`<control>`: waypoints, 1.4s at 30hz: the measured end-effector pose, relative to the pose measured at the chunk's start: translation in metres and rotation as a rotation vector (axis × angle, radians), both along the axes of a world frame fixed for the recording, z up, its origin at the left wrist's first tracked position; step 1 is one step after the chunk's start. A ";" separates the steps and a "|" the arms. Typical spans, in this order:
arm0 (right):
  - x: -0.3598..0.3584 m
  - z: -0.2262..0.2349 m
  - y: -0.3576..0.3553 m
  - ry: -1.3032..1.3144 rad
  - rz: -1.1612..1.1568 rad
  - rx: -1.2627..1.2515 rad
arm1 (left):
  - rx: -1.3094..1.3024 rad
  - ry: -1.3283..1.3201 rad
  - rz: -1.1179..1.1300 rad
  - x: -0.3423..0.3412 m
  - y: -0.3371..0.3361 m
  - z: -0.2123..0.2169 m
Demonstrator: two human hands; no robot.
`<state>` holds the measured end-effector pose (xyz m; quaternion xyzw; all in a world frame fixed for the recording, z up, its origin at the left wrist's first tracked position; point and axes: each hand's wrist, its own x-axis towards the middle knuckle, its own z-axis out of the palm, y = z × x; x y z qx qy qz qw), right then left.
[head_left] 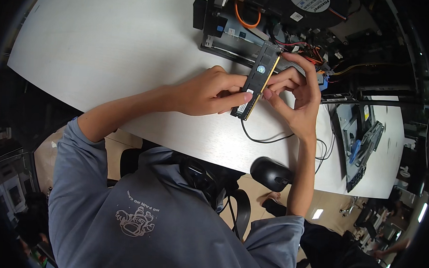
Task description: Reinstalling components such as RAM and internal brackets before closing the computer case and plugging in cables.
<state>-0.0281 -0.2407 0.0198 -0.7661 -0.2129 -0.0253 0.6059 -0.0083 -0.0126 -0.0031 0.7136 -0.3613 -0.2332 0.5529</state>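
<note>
Grey shirt [177, 223], arms [132, 105] angled inward, left fingers [232, 80], right fingers [312, 81] pinching memory module [258, 81]

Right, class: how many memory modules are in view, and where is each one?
1: the dark memory module, in front of the open computer case, gripped by the left hand, with the right hand at its gold edge. Others may be hidden inside the case.

Memory module [259, 78] before computer case [295, 30] (mouse [270, 173] on table [108, 48], nearer).
</note>
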 end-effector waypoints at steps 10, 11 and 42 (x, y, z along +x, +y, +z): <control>0.000 0.001 0.000 0.030 -0.007 -0.010 | -0.031 0.034 -0.004 0.000 0.000 0.000; 0.001 0.001 0.000 0.031 -0.007 -0.010 | -0.026 0.035 -0.005 0.000 0.000 0.000; 0.001 -0.001 0.002 -0.004 -0.044 -0.082 | -0.149 0.024 -0.031 0.000 0.002 -0.005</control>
